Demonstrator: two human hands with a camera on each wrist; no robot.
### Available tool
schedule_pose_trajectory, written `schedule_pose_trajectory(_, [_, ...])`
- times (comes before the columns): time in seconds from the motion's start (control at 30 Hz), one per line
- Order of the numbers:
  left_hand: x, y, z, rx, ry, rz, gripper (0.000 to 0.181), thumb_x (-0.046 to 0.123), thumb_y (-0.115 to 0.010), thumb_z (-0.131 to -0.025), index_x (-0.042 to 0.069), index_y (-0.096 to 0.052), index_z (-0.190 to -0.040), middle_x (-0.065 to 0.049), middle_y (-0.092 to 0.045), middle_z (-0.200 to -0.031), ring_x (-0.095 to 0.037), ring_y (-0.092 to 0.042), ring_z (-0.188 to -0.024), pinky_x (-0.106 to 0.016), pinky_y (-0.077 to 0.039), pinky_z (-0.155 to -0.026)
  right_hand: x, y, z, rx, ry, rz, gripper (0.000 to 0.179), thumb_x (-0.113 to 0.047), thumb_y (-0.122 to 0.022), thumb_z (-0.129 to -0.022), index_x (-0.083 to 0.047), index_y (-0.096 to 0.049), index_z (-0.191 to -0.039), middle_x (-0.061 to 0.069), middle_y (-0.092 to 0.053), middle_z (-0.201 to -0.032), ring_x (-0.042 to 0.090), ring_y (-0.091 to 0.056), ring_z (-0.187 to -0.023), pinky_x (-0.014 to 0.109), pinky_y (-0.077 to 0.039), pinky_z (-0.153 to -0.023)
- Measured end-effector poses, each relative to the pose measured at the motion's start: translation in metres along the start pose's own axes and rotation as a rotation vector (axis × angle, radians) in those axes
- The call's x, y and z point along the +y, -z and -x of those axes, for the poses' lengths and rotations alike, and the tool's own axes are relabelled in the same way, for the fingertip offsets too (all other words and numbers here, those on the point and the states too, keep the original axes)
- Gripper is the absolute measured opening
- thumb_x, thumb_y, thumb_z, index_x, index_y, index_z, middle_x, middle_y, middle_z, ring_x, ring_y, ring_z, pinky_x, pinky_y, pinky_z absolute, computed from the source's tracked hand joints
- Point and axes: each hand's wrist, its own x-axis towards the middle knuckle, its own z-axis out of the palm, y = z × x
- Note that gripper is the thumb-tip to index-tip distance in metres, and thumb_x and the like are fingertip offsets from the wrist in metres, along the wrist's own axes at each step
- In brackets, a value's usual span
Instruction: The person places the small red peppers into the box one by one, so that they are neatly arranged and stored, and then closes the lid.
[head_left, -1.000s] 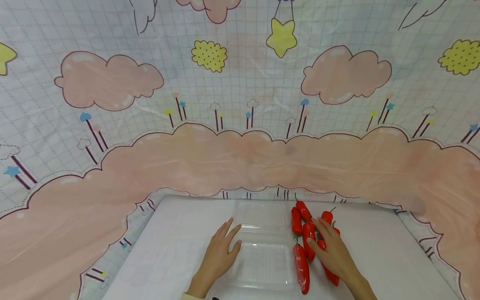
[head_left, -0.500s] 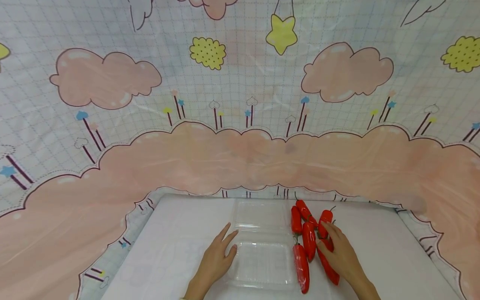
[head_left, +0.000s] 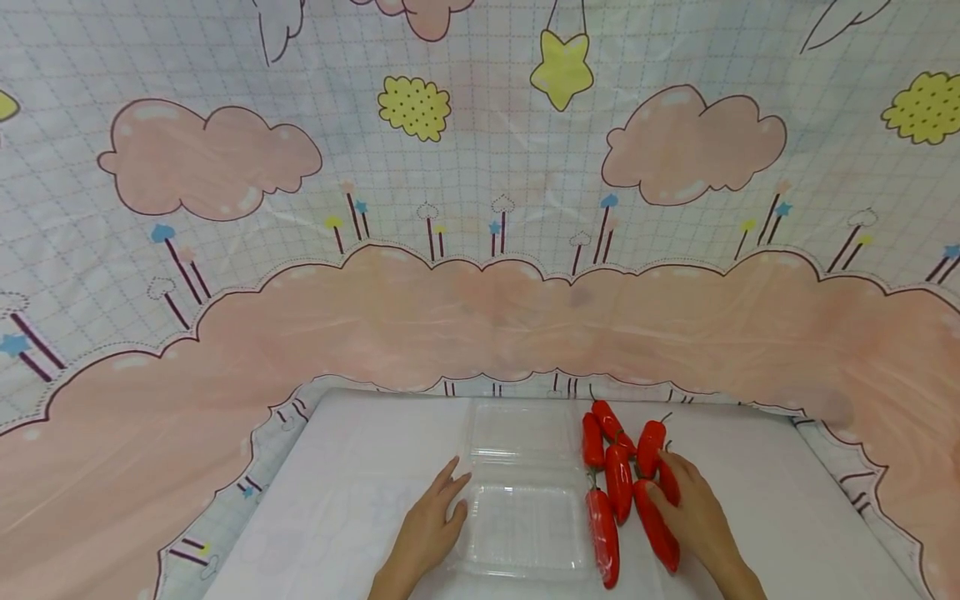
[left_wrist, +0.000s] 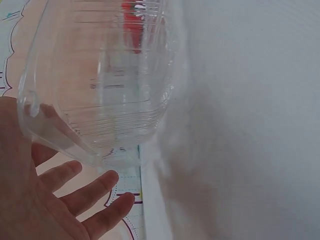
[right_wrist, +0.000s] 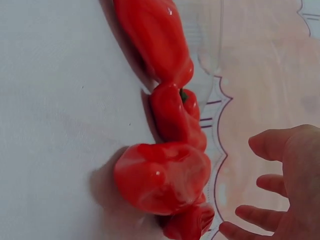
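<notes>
A clear plastic clamshell box (head_left: 525, 533) lies unfolded on the table, its two shallow halves one behind the other. My left hand (head_left: 429, 529) is at its left edge with relaxed, spread fingers; in the left wrist view these fingers (left_wrist: 90, 195) are near a box corner, and contact cannot be told. Right of the box lie several red peppers (head_left: 618, 483), long and glossy with green stems. My right hand (head_left: 697, 512) hovers over the right side of the group, partly covering one pepper (head_left: 667, 482). In the right wrist view its fingers (right_wrist: 270, 185) are loosely bent around nothing.
The white table (head_left: 352, 467) extends to both sides of the things. Behind it hangs a cloth (head_left: 480, 325) printed with clouds and stars. One long pepper (head_left: 603, 537) lies right against the box's right edge.
My right hand has drawn right and toward me, uncovering several peppers. The left hand has slid slightly left and nearer. Box and peppers appear to stay in place.
</notes>
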Motion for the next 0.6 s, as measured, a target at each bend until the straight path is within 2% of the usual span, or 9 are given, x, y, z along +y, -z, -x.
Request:
schedule_pose_trajectory(0.27, [-0.004, -0.002, 0.004, -0.042, 0.005, 0.03, 0.041, 0.016, -0.06, -0.093, 0.012, -0.06, -0.134, -0.006, -0.041, -0.156, -0.029, -0.064, -0.115, -0.051, -0.056, -0.083, 0.011, -0.001, -0.005, 0.006, -0.051, -0.003, 0.076, -0.036, -0.066, -0.09, 0.001, -0.034, -0.149, 0.032, -0.037, -0.147, 0.052, -0.04, -0.13, 0.065, -0.047, -0.092])
schedule_pose_trajectory(0.47, [-0.005, -0.003, 0.005, -0.051, 0.015, 0.025, 0.041, 0.015, -0.059, -0.093, 0.01, -0.06, -0.134, -0.007, -0.041, -0.156, -0.028, -0.067, -0.108, -0.052, -0.055, -0.086, 0.019, -0.003, -0.007, -0.018, -0.078, -0.014, 0.076, -0.04, -0.062, -0.093, -0.001, -0.032, -0.15, 0.033, -0.035, -0.148, 0.052, -0.037, -0.133, 0.07, -0.039, -0.098])
schedule_pose_trajectory(0.6, [-0.004, -0.004, 0.006, -0.046, 0.02, 0.018, 0.041, 0.014, -0.059, -0.093, 0.009, -0.06, -0.134, -0.007, -0.042, -0.155, -0.03, -0.065, -0.113, -0.052, -0.054, -0.09, 0.024, -0.004, -0.008, -0.026, -0.087, -0.015, 0.074, -0.039, -0.06, -0.094, 0.0, -0.031, -0.15, 0.034, -0.035, -0.148, 0.053, -0.036, -0.134, 0.071, -0.036, -0.1])
